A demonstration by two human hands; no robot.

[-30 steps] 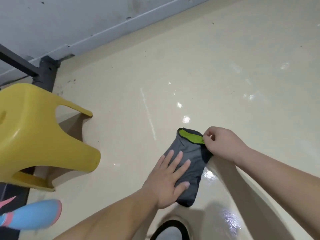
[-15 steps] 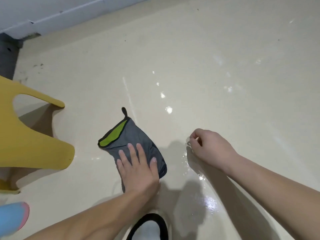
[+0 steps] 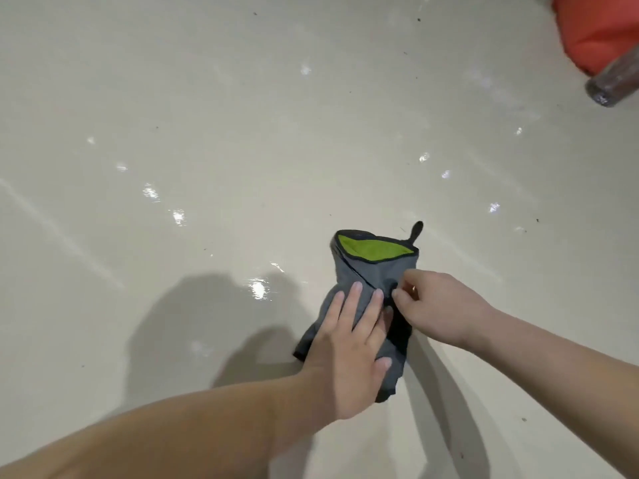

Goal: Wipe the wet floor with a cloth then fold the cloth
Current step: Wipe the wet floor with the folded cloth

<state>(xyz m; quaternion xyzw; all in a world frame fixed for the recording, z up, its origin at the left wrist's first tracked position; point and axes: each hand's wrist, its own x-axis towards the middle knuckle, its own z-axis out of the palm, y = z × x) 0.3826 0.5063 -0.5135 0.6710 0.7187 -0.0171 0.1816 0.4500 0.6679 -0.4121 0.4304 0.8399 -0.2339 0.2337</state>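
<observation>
1. The grey cloth [image 3: 373, 274], lined in lime green and edged in black, lies on the glossy cream floor [image 3: 242, 133] straight ahead of us, beneath both hands. Its long axis runs away from us, with the far end leaning a little to the right.
2. Our left hand [image 3: 349, 350] lies flat on the near half. Its fingers are straight and it presses the fabric down without gripping anything.
3. Our right hand [image 3: 439, 305] reaches in from the right at the cloth's middle. Its fingers are curled, and thumb and forefinger pinch the right-hand edge just beside the left fingertips.
4. We judge that the coming fold turns on that edge. The right hand is nearer to it and can carry it across, while the left hand acts as the anchor.
5. The cloth is doubled into a narrow, rumpled packet. Its far end gapes to show the green lining [image 3: 373, 248], and a small black hanging loop [image 3: 416, 231] sticks out at the far right corner. Wet glints [image 3: 257, 290] shine on the floor to its left.
</observation>
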